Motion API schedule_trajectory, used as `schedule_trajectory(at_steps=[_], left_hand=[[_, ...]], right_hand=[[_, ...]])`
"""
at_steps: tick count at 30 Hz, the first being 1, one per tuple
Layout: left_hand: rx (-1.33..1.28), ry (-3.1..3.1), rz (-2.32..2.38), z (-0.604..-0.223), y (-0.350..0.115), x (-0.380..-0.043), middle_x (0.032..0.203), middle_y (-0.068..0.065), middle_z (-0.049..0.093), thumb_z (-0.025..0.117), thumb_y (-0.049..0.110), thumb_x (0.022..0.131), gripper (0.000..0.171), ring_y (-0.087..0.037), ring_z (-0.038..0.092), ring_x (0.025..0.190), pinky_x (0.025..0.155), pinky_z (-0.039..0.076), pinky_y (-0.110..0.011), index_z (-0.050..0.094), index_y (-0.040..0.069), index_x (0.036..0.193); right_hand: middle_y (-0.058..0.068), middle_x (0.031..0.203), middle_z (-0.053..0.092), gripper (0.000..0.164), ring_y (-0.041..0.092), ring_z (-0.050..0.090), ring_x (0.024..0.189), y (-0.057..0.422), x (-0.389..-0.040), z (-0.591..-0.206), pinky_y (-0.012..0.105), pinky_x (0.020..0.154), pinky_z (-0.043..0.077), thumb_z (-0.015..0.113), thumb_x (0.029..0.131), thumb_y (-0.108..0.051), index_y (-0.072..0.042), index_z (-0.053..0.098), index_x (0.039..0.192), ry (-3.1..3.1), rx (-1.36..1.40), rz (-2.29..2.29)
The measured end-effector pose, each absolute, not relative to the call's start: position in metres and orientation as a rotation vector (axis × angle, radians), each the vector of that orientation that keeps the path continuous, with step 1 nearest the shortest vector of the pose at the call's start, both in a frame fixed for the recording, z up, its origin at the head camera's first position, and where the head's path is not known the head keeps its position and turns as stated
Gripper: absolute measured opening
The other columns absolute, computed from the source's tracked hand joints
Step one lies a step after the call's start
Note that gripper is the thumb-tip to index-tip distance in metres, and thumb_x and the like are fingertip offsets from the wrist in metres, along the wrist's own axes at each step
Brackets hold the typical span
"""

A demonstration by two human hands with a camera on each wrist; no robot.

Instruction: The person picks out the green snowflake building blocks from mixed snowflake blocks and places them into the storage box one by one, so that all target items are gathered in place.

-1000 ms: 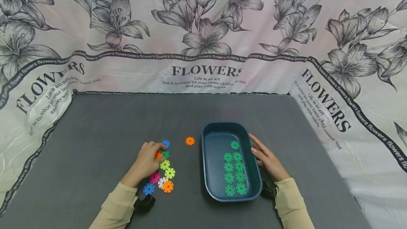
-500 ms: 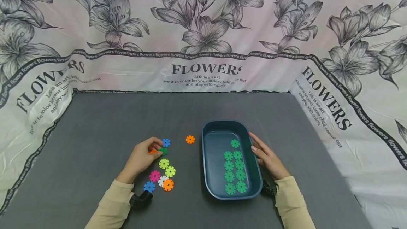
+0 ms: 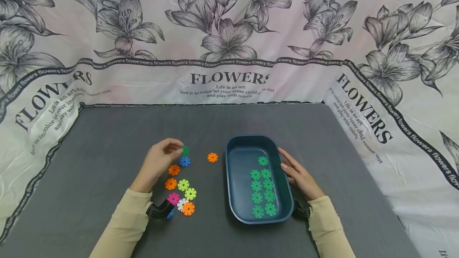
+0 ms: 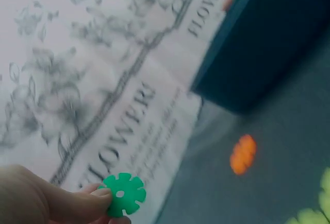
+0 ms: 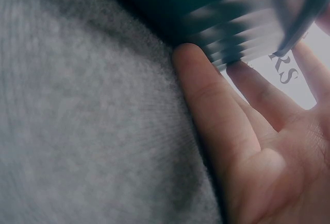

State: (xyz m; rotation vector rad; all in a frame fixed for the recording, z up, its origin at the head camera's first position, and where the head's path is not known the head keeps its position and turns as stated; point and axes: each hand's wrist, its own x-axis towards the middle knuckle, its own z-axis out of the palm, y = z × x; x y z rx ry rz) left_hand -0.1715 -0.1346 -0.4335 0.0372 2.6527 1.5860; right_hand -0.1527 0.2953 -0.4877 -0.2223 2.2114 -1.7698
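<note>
My left hand (image 3: 157, 163) pinches a green notched interlocking disc (image 3: 185, 151) between thumb and fingers, raised off the table just beyond a blue disc (image 3: 185, 162). In the left wrist view the green disc (image 4: 132, 195) shows its slotted rim and centre hole. Along the right side of a dark blue tray (image 3: 239, 174), my right hand (image 3: 302, 177) rests with its fingers extended against the outer wall. The right wrist view shows those fingertips (image 5: 192, 59) at the tray's lower side. Several green discs (image 3: 268, 184) lie in the tray, mostly in two columns on its right half.
Below my left hand lie loose discs: orange (image 3: 174, 170), yellow-green (image 3: 183, 185), pink (image 3: 173, 198), white (image 3: 181, 204), and a blue one partly behind the wrist strap (image 3: 159, 210). A lone orange disc (image 3: 212, 157) sits left of the tray. A flower-printed cloth (image 3: 229, 85) borders the grey table.
My left hand has drawn the green disc out of the loose group and lifted it away, past the blue disc. Two orange discs beneath the hand are now uncovered. The right hand stays at the tray.
</note>
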Motion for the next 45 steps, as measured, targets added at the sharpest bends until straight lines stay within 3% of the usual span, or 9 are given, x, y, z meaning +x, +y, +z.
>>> schedule_trajectory(at_steps=[4,8,11,18,23,27,34,40,45], left_hand=[[0.094,2.587,1.652,-0.411,-0.108,-0.183,0.104,-0.011,0.062,0.060,0.015,0.095,0.019,-0.026,0.062,0.091,0.078,0.052,-0.039,0.064,0.010,0.113],[0.123,2.479,1.704,-0.399,-0.077,-0.193,0.103,-0.012,0.062,0.059,0.013,0.095,0.020,-0.029,0.066,0.091,0.080,0.055,-0.035,0.064,0.009,0.115],[0.133,2.386,1.748,-0.397,-0.056,-0.200,0.103,-0.011,0.062,0.061,0.010,0.094,0.022,-0.029,0.067,0.091,0.080,0.055,-0.032,0.065,0.008,0.116],[0.178,2.276,1.729,-0.403,-0.015,-0.208,0.098,-0.009,0.067,0.063,0.006,0.091,0.023,-0.031,0.068,0.091,0.084,0.054,-0.041,0.068,0.007,0.114],[0.269,2.333,1.572,-0.409,0.008,-0.205,0.092,-0.008,0.065,0.063,0.005,0.091,0.021,-0.032,0.068,0.088,0.074,0.055,-0.036,0.069,0.006,0.112],[0.313,2.377,1.464,-0.416,0.023,-0.204,0.088,-0.006,0.064,0.061,0.003,0.090,0.020,-0.030,0.068,0.084,0.062,0.049,-0.027,0.070,0.004,0.108],[0.265,2.377,1.395,-0.425,0.043,-0.207,0.098,-0.010,0.068,0.059,-0.003,0.086,0.023,-0.024,0.066,0.072,0.060,0.052,-0.029,0.072,0.002,0.104],[0.235,2.404,1.279,-0.429,0.055,-0.210,0.106,-0.012,0.068,0.059,-0.005,0.085,0.026,-0.015,0.053,0.056,0.048,0.040,-0.022,0.072,0.001,0.105],[0.238,2.463,1.176,-0.433,0.060,-0.211,0.104,-0.011,0.069,0.059,-0.005,0.084,0.025,-0.012,0.055,0.058,0.047,0.038,-0.020,0.073,0.003,0.103]], right_hand=[[0.017,0.158,0.012,0.053,0.041,0.029,0.138,0.296,-0.153,-0.488,0.058,0.097,0.042,0.044,0.102,-0.033,-0.036,0.024,0.152,2.216,-0.216,-1.768],[0.016,0.158,0.013,0.053,0.041,0.031,0.138,0.296,-0.152,-0.488,0.058,0.097,0.042,0.045,0.102,-0.032,-0.036,0.024,0.151,2.216,-0.215,-1.768],[0.015,0.159,0.014,0.053,0.041,0.030,0.139,0.295,-0.152,-0.488,0.060,0.098,0.041,0.045,0.102,-0.033,-0.037,0.025,0.151,2.233,-0.210,-1.755],[0.013,0.159,0.015,0.053,0.040,0.025,0.141,0.292,-0.152,-0.487,0.062,0.099,0.038,0.046,0.101,-0.034,-0.038,0.026,0.150,2.266,-0.193,-1.742],[0.012,0.159,0.016,0.053,0.040,0.025,0.141,0.292,-0.153,-0.487,0.063,0.099,0.037,0.046,0.102,-0.034,-0.038,0.027,0.150,2.270,-0.202,-1.741],[0.012,0.159,0.016,0.053,0.040,0.025,0.141,0.292,-0.153,-0.488,0.063,0.099,0.038,0.046,0.101,-0.033,-0.038,0.027,0.150,2.268,-0.200,-1.746],[0.013,0.159,0.015,0.053,0.039,0.026,0.141,0.294,-0.153,-0.488,0.061,0.099,0.039,0.046,0.102,-0.033,-0.037,0.026,0.151,2.256,-0.200,-1.754],[0.013,0.159,0.015,0.053,0.039,0.025,0.142,0.294,-0.153,-0.488,0.061,0.099,0.040,0.045,0.102,-0.032,-0.038,0.026,0.151,2.246,-0.200,-1.759],[0.013,0.159,0.016,0.052,0.039,0.024,0.142,0.294,-0.153,-0.487,0.061,0.098,0.040,0.045,0.102,-0.031,-0.038,0.026,0.150,2.247,-0.202,-1.757]])
